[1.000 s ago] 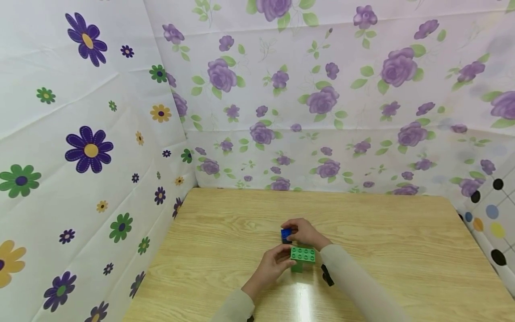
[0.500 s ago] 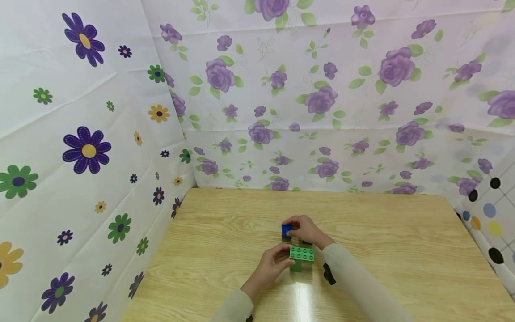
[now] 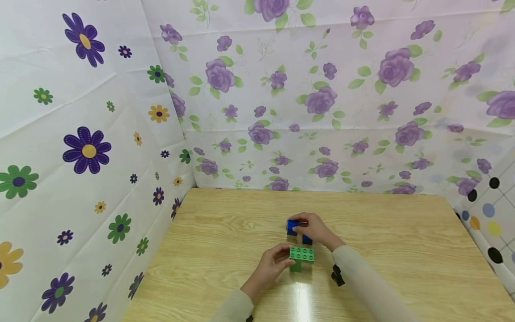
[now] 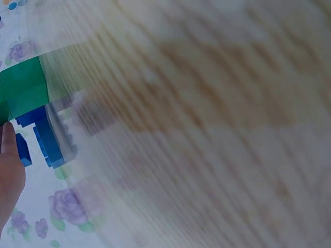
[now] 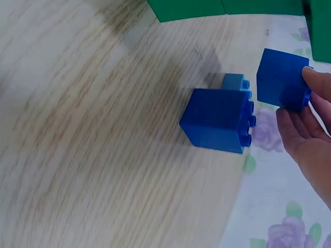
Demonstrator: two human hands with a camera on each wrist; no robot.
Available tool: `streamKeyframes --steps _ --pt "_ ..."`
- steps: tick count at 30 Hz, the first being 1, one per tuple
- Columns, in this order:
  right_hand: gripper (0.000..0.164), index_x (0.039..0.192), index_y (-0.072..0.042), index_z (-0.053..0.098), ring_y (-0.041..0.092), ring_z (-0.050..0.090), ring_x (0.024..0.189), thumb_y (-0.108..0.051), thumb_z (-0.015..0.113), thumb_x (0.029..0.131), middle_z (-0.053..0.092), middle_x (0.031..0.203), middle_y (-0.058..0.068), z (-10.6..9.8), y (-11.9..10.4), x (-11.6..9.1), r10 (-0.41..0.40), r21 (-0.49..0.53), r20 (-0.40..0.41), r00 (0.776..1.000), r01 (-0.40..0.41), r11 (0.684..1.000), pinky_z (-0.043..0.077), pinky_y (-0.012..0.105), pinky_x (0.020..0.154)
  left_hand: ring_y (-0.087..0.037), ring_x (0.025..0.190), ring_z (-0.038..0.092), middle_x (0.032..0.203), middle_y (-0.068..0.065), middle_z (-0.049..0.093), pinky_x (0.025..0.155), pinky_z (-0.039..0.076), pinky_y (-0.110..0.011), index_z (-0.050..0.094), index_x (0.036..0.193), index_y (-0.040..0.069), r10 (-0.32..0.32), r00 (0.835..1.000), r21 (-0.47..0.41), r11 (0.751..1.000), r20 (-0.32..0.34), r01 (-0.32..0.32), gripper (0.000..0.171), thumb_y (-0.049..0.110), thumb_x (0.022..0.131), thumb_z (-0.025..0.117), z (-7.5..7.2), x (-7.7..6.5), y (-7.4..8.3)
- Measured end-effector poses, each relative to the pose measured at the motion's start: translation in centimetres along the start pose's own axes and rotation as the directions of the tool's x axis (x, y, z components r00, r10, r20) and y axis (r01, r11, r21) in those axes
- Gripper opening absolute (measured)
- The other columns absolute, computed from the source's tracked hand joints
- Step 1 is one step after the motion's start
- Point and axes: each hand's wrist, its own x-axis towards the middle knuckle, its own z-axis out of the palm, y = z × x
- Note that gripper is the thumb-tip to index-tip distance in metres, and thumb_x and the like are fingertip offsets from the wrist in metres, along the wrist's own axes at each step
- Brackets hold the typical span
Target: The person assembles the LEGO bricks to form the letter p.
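Observation:
My left hand grips the left side of a green toy-brick build, a wide studded brick raised on a narrower green part. Just behind it, my right hand pinches a small blue toy brick between thumb and fingers. In the right wrist view the pinched blue brick is held with its studs toward the hand. A second blue brick stands on the table, with a lighter blue brick partly hidden behind it. The left wrist view shows the green build beside a fingertip.
The wooden table reaches back to a flowered cloth wall. Another patterned cloth closes off the left side. A black wrist strap piece hangs by the right sleeve.
My right hand has lifted the blue brick and moved it back and slightly right, exposing another blue brick on the table. The left hand has stayed at the green build.

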Motion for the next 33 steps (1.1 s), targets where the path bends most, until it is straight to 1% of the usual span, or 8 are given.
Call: streamKeyframes --steps 4,10,12,19,23,28,30,33 --pt "0.035 0.126 0.002 0.059 0.036 0.057 0.114 -0.005 0.064 0.092 0.058 0.126 0.02 -0.7 -0.1 -0.5 -0.021 0.002 -0.012 1.0 0.021 1.0 0.053 0.043 0.093 -0.025 0.117 0.057 0.121 -0.009 0.061 0.095 0.05 -0.023 0.06 0.124 0.009 -0.011 1.0 -0.005 1.0 0.0 0.011 0.034 0.005 0.09 0.066 0.0 0.1 -0.1" --pt "0.036 0.127 -0.001 0.06 0.033 0.058 0.114 -0.009 0.065 0.093 0.059 0.126 0.017 -1.6 -0.3 -1.2 -0.012 0.006 -0.018 1.0 0.012 1.0 0.052 0.043 0.094 -0.031 0.117 0.056 0.121 -0.014 0.06 0.095 0.05 -0.023 0.059 0.123 0.004 0.003 1.0 0.002 1.0 0.004 -0.003 0.033 0.003 0.091 0.065 0.0 0.1 -0.2" --pt "0.036 0.127 -0.002 0.06 0.032 0.059 0.113 -0.01 0.065 0.093 0.06 0.125 0.016 -1.8 -0.3 -1.3 -0.009 0.016 -0.022 1.0 0.009 1.0 0.052 0.043 0.094 -0.03 0.117 0.057 0.121 -0.014 0.06 0.095 0.05 -0.023 0.059 0.123 0.004 0.005 1.0 0.003 1.0 0.003 -0.005 0.033 0.004 0.091 0.065 0.0 0.1 -0.1" --pt "0.035 0.126 -0.003 0.061 0.031 0.06 0.11 -0.012 0.066 0.093 0.06 0.123 0.016 -2.4 -0.9 -2.2 -0.037 0.058 -0.028 0.999 0.039 0.998 0.053 0.041 0.093 -0.025 0.117 0.057 0.121 -0.01 0.061 0.095 0.05 -0.023 0.059 0.124 0.007 -0.006 1.0 -0.009 1.0 0.007 0.006 0.034 0.006 0.09 0.066 0.1 0.0 -0.1" --pt "0.037 0.127 -0.001 0.059 0.031 0.059 0.111 -0.013 0.065 0.093 0.06 0.124 0.015 -2.7 -1.4 -2.8 -0.04 0.075 -0.016 0.999 0.041 0.996 0.053 0.039 0.093 -0.024 0.116 0.058 0.12 -0.01 0.061 0.095 0.05 -0.023 0.059 0.124 0.006 -0.011 1.0 -0.008 1.0 0.007 0.011 0.034 0.005 0.09 0.066 0.1 0.1 -0.2" --pt "0.039 0.129 -0.001 0.058 0.029 0.059 0.113 -0.017 0.064 0.094 0.059 0.125 0.014 -2.9 -2.2 -3.5 -0.041 0.077 -0.007 0.999 0.041 0.996 0.053 0.035 0.093 -0.024 0.115 0.058 0.12 -0.011 0.061 0.095 0.05 -0.023 0.059 0.124 0.004 -0.005 1.0 0.003 1.0 0.003 0.005 0.034 0.004 0.09 0.066 0.1 0.2 -0.1" --pt "0.038 0.129 0.001 0.057 0.032 0.058 0.113 -0.013 0.063 0.095 0.058 0.126 0.017 -3.1 -3.5 -4.0 -0.043 0.091 0.004 0.999 0.043 0.995 0.053 0.035 0.093 -0.025 0.116 0.058 0.12 -0.011 0.061 0.095 0.049 -0.023 0.059 0.124 0.004 0.002 1.0 0.008 1.0 0.003 -0.002 0.034 0.004 0.09 0.065 0.1 0.2 -0.1" --pt "0.038 0.129 0.001 0.056 0.032 0.057 0.114 -0.014 0.063 0.095 0.057 0.126 0.017 -3.1 -3.8 -4.4 -0.044 0.115 0.019 0.999 0.041 0.993 0.054 0.032 0.092 -0.024 0.116 0.058 0.121 -0.01 0.061 0.096 0.049 -0.023 0.059 0.124 0.005 0.012 1.0 0.007 1.0 0.01 -0.012 0.034 0.006 0.09 0.066 0.0 0.2 -0.1"
